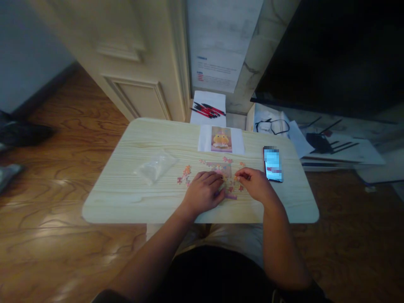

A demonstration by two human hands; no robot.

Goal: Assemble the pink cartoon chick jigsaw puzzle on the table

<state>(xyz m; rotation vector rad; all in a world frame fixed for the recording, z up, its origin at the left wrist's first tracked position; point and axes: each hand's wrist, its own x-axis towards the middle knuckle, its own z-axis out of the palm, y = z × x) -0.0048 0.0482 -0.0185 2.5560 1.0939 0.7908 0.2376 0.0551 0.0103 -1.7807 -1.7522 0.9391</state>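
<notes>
A partly joined jigsaw puzzle [227, 169] lies on the pale wooden table, its left part covered by my left hand [205, 190]. That hand rests flat with its fingers stretched over the puzzle. Just right of the puzzle, my right hand [251, 180] pinches a small orange puzzle piece [236, 178] between thumb and forefinger. Loose puzzle pieces [187, 170] are scattered left of my left hand, and more pieces [227, 160] lie above the puzzle. Behind them is a sheet with a printed picture [221, 139] of a yellow figure.
A clear plastic bag [157, 166] lies on the table's left half. Right of my right hand is a phone [273, 164] with its screen lit. Past the far edge, red and black pens [208, 110] sit on white paper, beside a shelf with a black cable [273, 126].
</notes>
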